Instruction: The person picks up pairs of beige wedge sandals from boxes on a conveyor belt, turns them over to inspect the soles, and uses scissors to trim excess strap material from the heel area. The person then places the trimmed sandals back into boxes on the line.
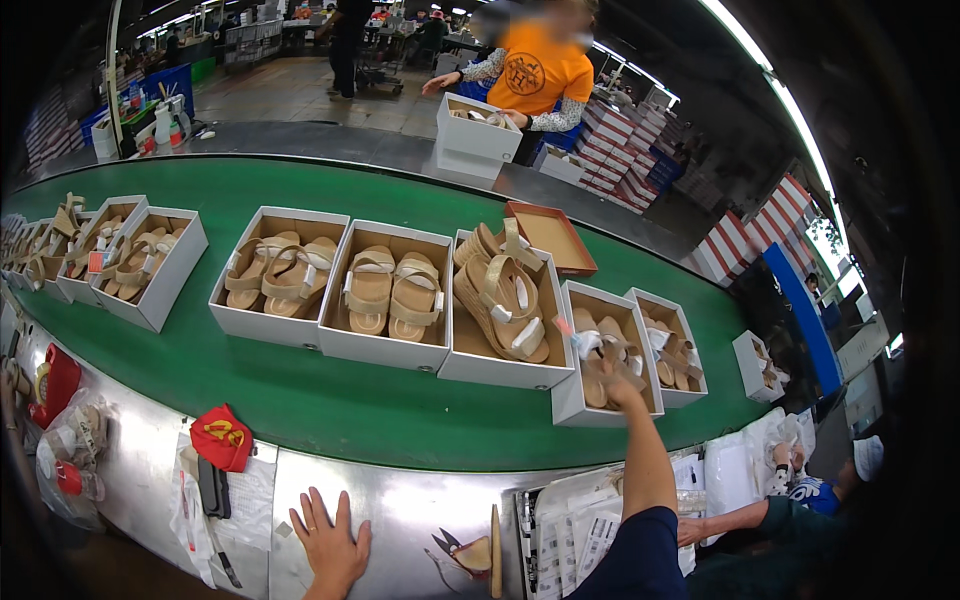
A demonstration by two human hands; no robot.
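My left hand (pixel 333 540) lies flat on the metal worktop, palm down and fingers spread, holding nothing. My right arm stretches forward over the green conveyor belt. At its end my right hand (pixel 622 387) is at a pair of tan sandals (pixel 597 358) inside an open white shoe box (pixel 606 411). Blur and the sandals make its fingers hard to read, so whether it grips one is unclear. To the left, an open box holds larger wedge sandals (pixel 505 300), sticking up above its rim. Another open box (pixel 668 392) of sandals stands just to the right.
More sandal boxes (pixel 268 322) line the green belt (pixel 400 420). Snips (pixel 452 545) and a wooden stick (pixel 496 550) lie between my arms, with a red cap (pixel 222 437) farther left. Across the belt, a person in orange (pixel 540 70) handles a box; a co-worker's arm (pixel 735 520) reaches in at right.
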